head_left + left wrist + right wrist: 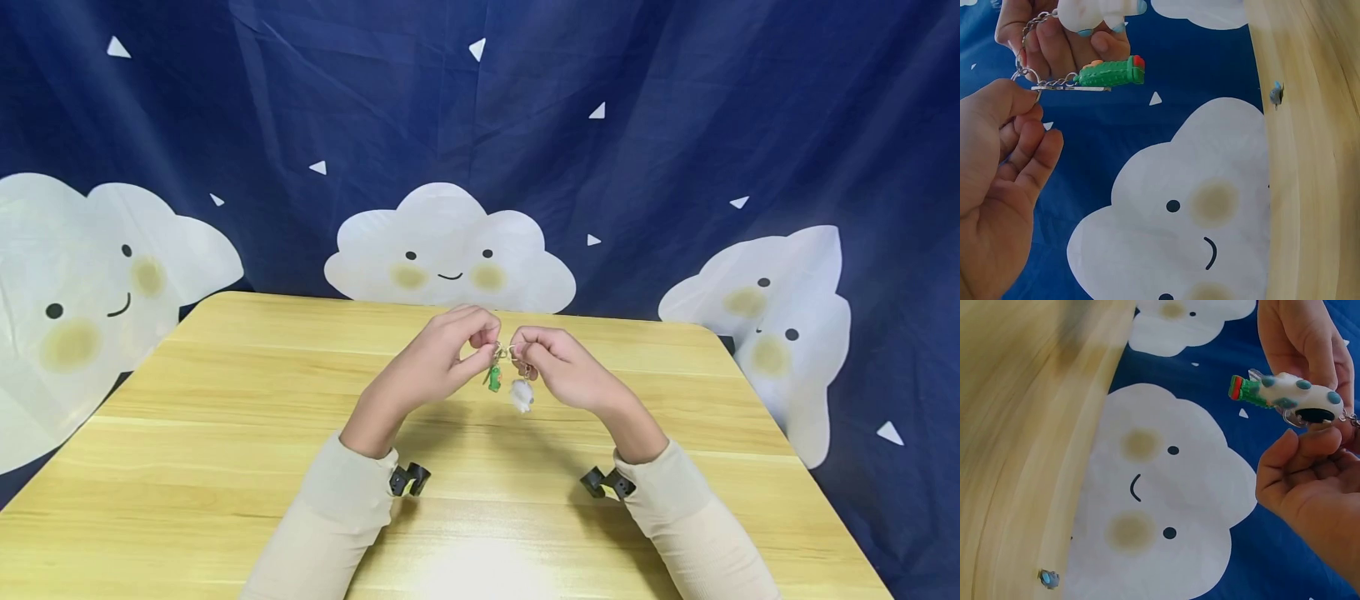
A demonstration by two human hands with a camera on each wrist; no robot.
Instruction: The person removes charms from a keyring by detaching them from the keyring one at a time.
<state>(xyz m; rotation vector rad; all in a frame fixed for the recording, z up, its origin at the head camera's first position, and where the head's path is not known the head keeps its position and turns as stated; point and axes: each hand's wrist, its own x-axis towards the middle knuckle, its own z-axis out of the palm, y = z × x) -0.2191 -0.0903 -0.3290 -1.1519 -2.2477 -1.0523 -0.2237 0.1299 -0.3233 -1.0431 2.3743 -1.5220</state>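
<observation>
In the head view my left hand (pixel 442 354) and right hand (pixel 562 367) meet above the table, fingertips close together at the metal rings (pixel 501 352) of a keychain. My left thumb and forefinger pinch the ring beside a green charm (pixel 1110 72) with a red end, and a flat metal piece (pixel 1085 89) hangs alongside it. A white figurine charm (pixel 1291 390) with teal spots and a black oval dangles by its chain (pixel 1035 24) under my right fingers, which pinch a ring at their tips. Fingers partly hide the rings.
Below the hands lies a light wooden table (pixel 225 433). A small grey-blue thing (pixel 1276 94) shows on the table in both wrist views. Behind the table hangs a dark blue curtain (pixel 525 125) with smiling clouds. Black wrist mounts (pixel 408 479) sit at both cuffs.
</observation>
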